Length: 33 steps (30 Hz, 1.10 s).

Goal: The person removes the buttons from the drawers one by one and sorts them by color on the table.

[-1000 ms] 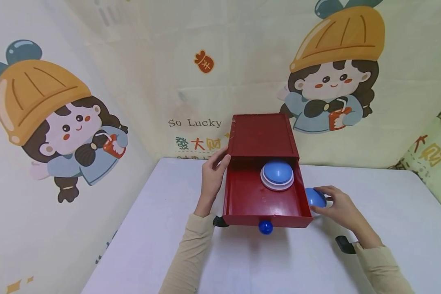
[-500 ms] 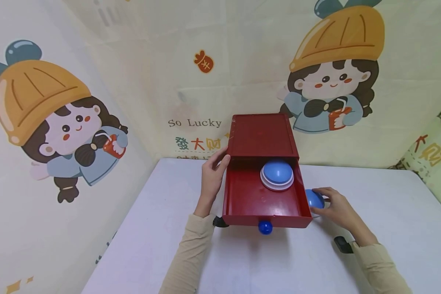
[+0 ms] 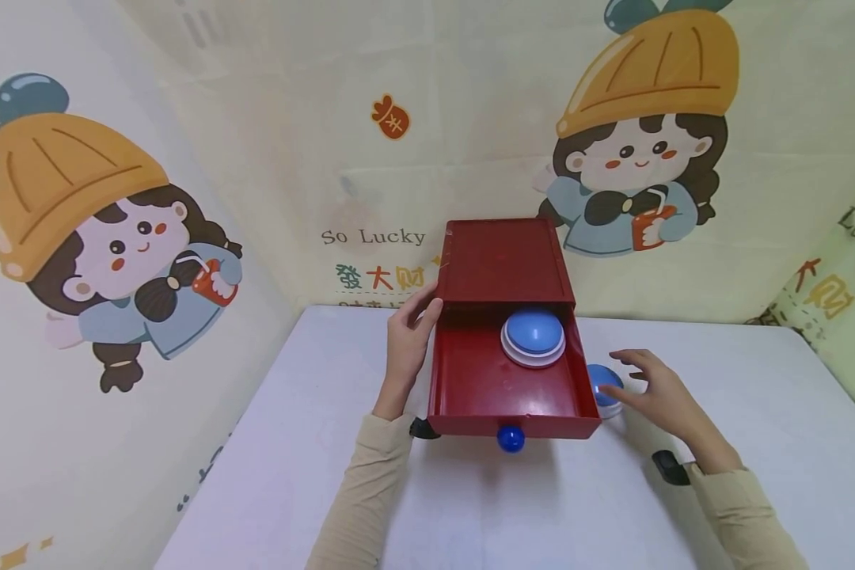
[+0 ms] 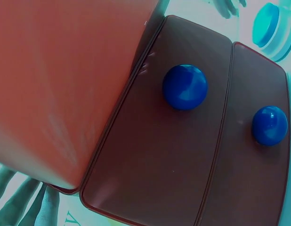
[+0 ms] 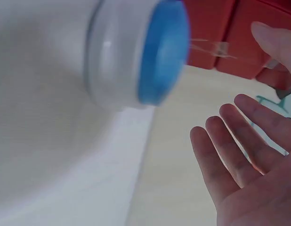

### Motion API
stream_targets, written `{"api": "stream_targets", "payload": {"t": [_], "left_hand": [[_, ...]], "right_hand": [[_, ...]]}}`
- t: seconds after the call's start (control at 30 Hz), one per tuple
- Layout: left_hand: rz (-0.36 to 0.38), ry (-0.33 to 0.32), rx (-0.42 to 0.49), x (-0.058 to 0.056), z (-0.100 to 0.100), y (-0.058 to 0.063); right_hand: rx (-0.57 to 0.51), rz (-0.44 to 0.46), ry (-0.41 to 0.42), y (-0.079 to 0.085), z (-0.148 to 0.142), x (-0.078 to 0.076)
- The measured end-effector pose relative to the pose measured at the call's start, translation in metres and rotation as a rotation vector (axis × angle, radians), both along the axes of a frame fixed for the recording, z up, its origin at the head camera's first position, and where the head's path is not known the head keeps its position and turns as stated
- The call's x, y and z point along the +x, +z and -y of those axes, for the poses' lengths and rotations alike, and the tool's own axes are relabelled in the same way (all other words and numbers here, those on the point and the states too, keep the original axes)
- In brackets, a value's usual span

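A red drawer box (image 3: 502, 261) stands on the table with its top drawer (image 3: 470, 388) pulled out; a blue ball knob (image 3: 511, 438) sits on that drawer's front. Inside, at the back right, is a push button (image 3: 534, 332) with a blue dome and white base. My left hand (image 3: 408, 340) rests against the box's left side. To the right of the drawer, a second blue-and-white push button (image 5: 166, 54) stands on the table, partly hidden by the drawer in the head view. My right hand (image 3: 659, 396) is beside it, fingers spread, holding nothing.
Two closed lower drawers with blue knobs (image 4: 185, 87) show in the left wrist view. The white table (image 3: 328, 491) extends on both sides of the box. A printed cloth (image 3: 313, 103) hangs behind it.
My right hand has let go of the push button beside the drawer, its fingers opening away from the dome. My left hand stays on the box. The head view has shifted slightly.
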<state>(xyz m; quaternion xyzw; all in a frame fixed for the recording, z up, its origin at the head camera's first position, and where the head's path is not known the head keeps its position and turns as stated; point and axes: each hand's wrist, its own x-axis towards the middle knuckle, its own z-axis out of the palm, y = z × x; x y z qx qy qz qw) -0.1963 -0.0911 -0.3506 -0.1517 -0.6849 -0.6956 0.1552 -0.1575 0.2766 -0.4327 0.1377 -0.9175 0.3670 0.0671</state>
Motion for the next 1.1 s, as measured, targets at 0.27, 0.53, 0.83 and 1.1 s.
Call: {"api": "stream_targets", "payload": {"t": [0.27, 0.53, 0.83, 1.1], "left_hand": [[0.001, 0.000, 0.002, 0.001, 0.002, -0.001], [0.004, -0.015, -0.002, 0.001, 0.002, 0.000], [-0.005, -0.012, 0.003, 0.001, 0.000, 0.000], [-0.004, 0.004, -0.003, 0.000, 0.000, 0.001]], "right_hand": [[-0.014, -0.108, 0.008, 0.029, 0.010, 0.005], [0.001, -0.166, -0.002, 0.065, 0.027, 0.015], [0.052, -0.240, 0.005, 0.092, 0.039, 0.023], [0.068, -0.297, 0.016, 0.108, 0.047, 0.025]]}}
